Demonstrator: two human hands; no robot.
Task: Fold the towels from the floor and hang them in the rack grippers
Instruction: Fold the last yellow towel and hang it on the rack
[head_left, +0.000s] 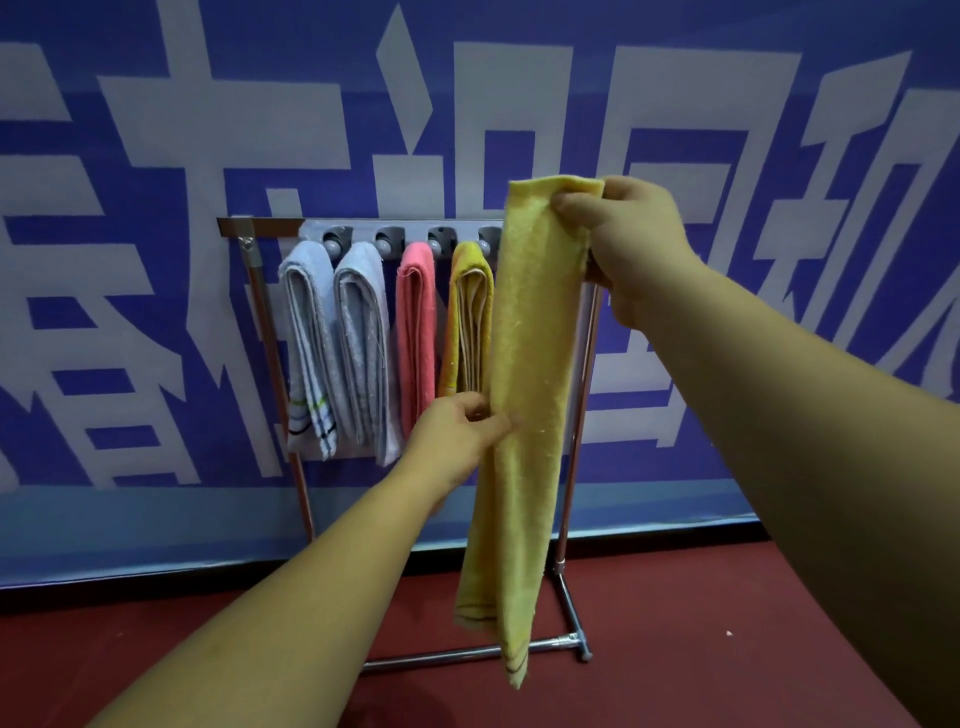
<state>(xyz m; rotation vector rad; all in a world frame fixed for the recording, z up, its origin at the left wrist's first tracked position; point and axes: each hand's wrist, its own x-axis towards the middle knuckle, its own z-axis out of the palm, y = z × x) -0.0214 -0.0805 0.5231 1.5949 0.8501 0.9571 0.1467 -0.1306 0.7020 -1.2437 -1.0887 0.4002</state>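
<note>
A long yellow towel (524, 395), folded into a narrow strip, hangs in front of the rack's right end. My right hand (623, 244) pinches its top edge at about rack-bar height. My left hand (457, 436) grips its left edge halfway down. The metal rack (260, 228) carries a grey strip of grippers (387, 240) along its top bar. In them hang two white towels (309, 348) (363, 348), a pink towel (415, 332) and an orange-yellow towel (470, 322), all folded. The held towel hides the rack's rightmost grippers.
A blue banner with large white characters (156, 156) covers the wall behind the rack. The floor (701, 623) is dark red. The rack's chrome base bar (441, 657) and right foot (584, 652) lie on it below the hanging towel.
</note>
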